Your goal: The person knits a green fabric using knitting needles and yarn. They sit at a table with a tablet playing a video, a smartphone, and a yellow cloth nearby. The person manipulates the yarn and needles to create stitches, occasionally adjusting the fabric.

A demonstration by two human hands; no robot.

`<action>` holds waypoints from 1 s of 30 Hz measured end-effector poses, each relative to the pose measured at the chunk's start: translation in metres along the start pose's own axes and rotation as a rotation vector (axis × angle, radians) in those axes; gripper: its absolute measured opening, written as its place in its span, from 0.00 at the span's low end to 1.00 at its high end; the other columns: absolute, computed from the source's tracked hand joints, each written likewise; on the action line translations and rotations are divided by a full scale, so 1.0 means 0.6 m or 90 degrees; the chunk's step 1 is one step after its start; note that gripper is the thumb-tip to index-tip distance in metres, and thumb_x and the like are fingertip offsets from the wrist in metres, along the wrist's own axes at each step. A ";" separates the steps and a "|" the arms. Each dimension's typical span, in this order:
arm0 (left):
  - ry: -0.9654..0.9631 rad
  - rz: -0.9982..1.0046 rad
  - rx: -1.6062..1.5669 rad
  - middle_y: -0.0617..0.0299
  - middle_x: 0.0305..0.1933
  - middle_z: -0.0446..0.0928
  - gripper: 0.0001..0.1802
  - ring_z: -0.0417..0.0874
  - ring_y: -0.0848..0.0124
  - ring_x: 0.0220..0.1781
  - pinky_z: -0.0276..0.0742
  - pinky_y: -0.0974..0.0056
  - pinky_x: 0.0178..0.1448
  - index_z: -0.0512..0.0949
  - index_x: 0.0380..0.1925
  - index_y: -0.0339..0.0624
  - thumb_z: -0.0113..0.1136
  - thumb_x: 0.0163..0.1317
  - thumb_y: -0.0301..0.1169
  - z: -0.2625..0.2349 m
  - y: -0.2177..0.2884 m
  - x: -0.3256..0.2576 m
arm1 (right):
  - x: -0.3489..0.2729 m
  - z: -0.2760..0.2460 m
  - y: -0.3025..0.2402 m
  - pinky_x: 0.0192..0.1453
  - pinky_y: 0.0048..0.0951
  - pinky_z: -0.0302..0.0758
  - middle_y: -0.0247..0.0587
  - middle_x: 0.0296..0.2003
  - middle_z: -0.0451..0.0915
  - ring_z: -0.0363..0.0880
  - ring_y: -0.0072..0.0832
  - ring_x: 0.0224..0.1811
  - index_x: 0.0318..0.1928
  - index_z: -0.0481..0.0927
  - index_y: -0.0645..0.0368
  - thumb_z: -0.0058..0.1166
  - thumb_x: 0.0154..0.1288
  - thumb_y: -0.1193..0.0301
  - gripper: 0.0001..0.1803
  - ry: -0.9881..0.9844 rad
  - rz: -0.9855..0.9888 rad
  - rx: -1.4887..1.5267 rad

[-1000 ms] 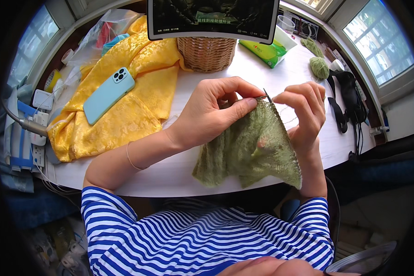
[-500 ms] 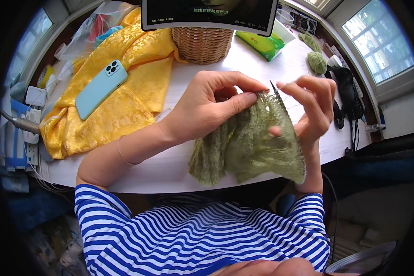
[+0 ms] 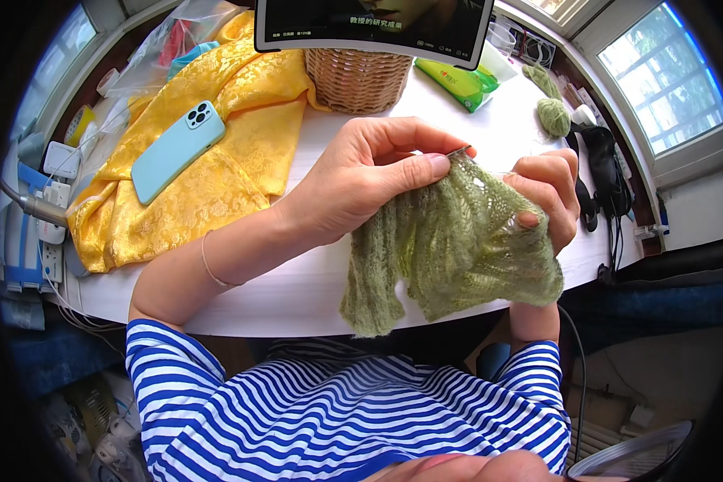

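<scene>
A piece of green lace knitting (image 3: pixel 458 249) is held up above the near edge of the white round surface (image 3: pixel 297 281), between both hands. The left hand (image 3: pixel 361 181) is clenched on its upper left part, thumb pressed along the top edge, the other fingers curled behind and partly hidden by the fabric. The right hand (image 3: pixel 550 197) is closed on the upper right part; one fingertip is seen poking through the open stitches, the rest of the palm being covered by the knitting. A thin metal knitting needle (image 3: pixel 456 150) is glimpsed only as a short tip at the top edge, between the two hands; its length is hidden in the stitches. Whether a second needle is present cannot be told.

The lower folds of the knitting hang past the surface edge, over a blue-and-white striped shirt (image 3: pixel 337 418).

Farther back on the surface, a woven wicker basket (image 3: pixel 357 80) is seen, its top hidden by a dark tablet screen (image 3: pixel 373 24) cut off by the frame. To the left, a yellow patterned silk cloth (image 3: pixel 209 161) is spread, with a pale blue phone (image 3: pixel 177 150) lying face down on it. A small ball of green yarn (image 3: pixel 553 116) lies at the far right, and a green packet (image 3: pixel 458 80) sits by the basket. Dark objects at the right rim are too distorted to identify. Clutter at the left edge is blurred.
</scene>
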State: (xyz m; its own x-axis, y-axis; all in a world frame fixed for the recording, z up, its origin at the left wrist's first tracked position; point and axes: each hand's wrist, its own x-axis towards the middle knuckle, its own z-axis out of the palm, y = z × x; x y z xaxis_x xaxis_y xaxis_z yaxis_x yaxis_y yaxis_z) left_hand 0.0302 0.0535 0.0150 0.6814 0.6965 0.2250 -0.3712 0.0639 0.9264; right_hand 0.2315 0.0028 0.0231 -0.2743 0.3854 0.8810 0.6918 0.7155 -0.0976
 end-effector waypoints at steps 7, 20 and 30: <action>-0.002 -0.012 0.018 0.62 0.40 0.79 0.11 0.77 0.78 0.43 0.74 0.73 0.50 0.78 0.43 0.34 0.56 0.61 0.27 0.002 -0.021 -0.001 | 0.008 0.007 0.002 0.37 0.29 0.61 0.36 0.26 0.71 0.68 0.31 0.30 0.27 0.76 0.55 0.58 0.52 0.57 0.15 -0.069 -0.035 -0.063; 0.009 -0.032 0.018 0.61 0.41 0.79 0.12 0.77 0.78 0.43 0.73 0.72 0.52 0.76 0.43 0.36 0.56 0.61 0.30 0.001 -0.025 0.000 | 0.009 -0.010 -0.001 0.37 0.28 0.65 0.32 0.29 0.73 0.68 0.28 0.34 0.34 0.84 0.54 0.67 0.34 0.52 0.26 -0.081 -0.025 -0.087; 0.058 -0.002 -0.062 0.63 0.38 0.78 0.11 0.78 0.79 0.41 0.75 0.72 0.48 0.77 0.41 0.37 0.58 0.60 0.30 -0.007 -0.017 0.004 | 0.003 -0.007 -0.008 0.42 0.29 0.59 0.29 0.29 0.72 0.65 0.26 0.34 0.33 0.85 0.53 0.63 0.33 0.56 0.23 -0.053 0.009 -0.123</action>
State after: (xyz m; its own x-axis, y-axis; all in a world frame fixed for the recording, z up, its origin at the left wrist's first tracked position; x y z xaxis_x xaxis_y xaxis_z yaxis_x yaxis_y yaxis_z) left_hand 0.0327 0.0575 0.0049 0.6240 0.7581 0.1896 -0.4319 0.1324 0.8922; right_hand 0.2304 -0.0025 0.0268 -0.3124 0.4474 0.8380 0.8088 0.5880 -0.0124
